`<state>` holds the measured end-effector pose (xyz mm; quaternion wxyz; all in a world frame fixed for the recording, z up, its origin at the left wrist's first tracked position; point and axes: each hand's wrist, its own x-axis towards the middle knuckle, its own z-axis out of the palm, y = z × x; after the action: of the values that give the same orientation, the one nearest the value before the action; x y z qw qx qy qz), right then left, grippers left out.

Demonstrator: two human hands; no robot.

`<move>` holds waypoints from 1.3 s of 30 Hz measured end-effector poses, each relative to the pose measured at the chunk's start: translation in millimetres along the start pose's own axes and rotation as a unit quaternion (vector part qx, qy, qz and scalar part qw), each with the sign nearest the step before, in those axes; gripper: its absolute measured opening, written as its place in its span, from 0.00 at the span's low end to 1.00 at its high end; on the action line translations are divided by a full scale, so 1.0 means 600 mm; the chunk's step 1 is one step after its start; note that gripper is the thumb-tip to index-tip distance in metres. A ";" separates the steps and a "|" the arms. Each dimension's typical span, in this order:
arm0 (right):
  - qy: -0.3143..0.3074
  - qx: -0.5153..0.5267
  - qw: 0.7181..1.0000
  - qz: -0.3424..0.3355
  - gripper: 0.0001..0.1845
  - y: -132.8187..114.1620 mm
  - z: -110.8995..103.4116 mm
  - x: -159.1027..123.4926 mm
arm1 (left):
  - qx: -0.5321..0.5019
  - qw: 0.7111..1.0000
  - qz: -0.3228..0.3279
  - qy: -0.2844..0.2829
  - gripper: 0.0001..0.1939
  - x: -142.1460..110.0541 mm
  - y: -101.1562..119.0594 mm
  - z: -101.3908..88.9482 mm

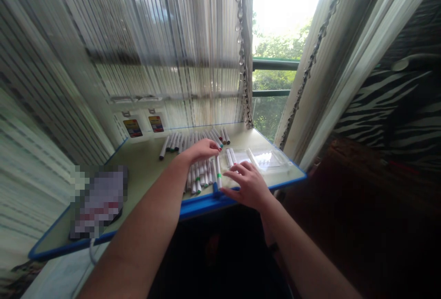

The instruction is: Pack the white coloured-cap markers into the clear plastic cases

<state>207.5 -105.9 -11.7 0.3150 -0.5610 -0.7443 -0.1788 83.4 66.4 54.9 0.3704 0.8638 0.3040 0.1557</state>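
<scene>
My left hand (204, 147) reaches over a group of white markers, its fingers bent together at the upper end of a marker (218, 172) with a green band. Its fingertips are partly hidden. My right hand (247, 182) is open beside that marker, thumb near its lower end and fingers apart. More white markers (200, 172) lie side by side under and left of my left wrist, several with coloured ends. Two markers (230, 155) rest just beyond my right fingers, by a clear plastic case (275, 161) that has one marker (251, 155) in it.
The pale table (144, 175) has a blue edge. Along its back lies a row of markers (172, 142). Clear packages with printed labels (132, 126) stand at the back left. A pixelated object (99, 202) with a cable lies at the left. Curtains (193, 60) hang behind.
</scene>
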 end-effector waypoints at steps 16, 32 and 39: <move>0.036 0.040 0.998 -0.036 0.19 0.004 -0.002 -0.009 | -0.343 0.937 -0.056 0.022 0.18 0.008 0.000 0.014; 0.090 0.050 0.995 -0.016 0.18 0.003 0.006 -0.011 | -0.406 0.912 -0.050 -0.019 0.12 0.002 0.017 0.023; 0.126 0.065 0.990 0.017 0.16 0.004 0.002 -0.010 | -0.382 0.923 0.000 -0.040 0.15 0.000 0.023 0.031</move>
<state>210.3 -108.8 -16.6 0.4451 -0.5250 -0.6992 -0.1933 98.3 49.0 52.2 0.6845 0.6619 0.2066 0.2253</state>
